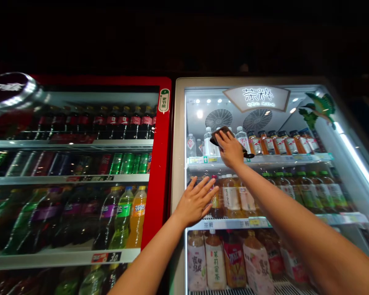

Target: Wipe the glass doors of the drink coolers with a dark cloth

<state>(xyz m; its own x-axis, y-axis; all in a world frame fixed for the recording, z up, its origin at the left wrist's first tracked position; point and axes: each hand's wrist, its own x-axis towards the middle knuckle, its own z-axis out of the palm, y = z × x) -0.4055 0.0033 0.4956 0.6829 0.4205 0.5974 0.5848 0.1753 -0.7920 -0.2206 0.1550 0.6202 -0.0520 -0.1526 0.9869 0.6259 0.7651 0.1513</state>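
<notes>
My right hand [231, 149] presses a dark cloth [223, 132] against the glass door of the right-hand drinks fridge [180, 135], level with its top shelf. One end of the cloth sticks out below my palm. Lower and to the left, my left hand [195, 201] is open, its fingers spread at the same glass near the door's left frame; it holds nothing. Behind the glass stand clear bottles [191, 145] and amber bottles [267, 143] on the top shelf. Tea bottles [231, 196] fill the shelf beneath, partly hidden by my hands and forearms.
On the left stands a red-framed fridge [156, 164] with cola bottles [112, 119], cans [127, 163] and soda bottles [140, 213] on its shelves. A lit sign [257, 98] and a green bird decoration [321, 107] are at the top of the right-hand fridge. Darkness surrounds both.
</notes>
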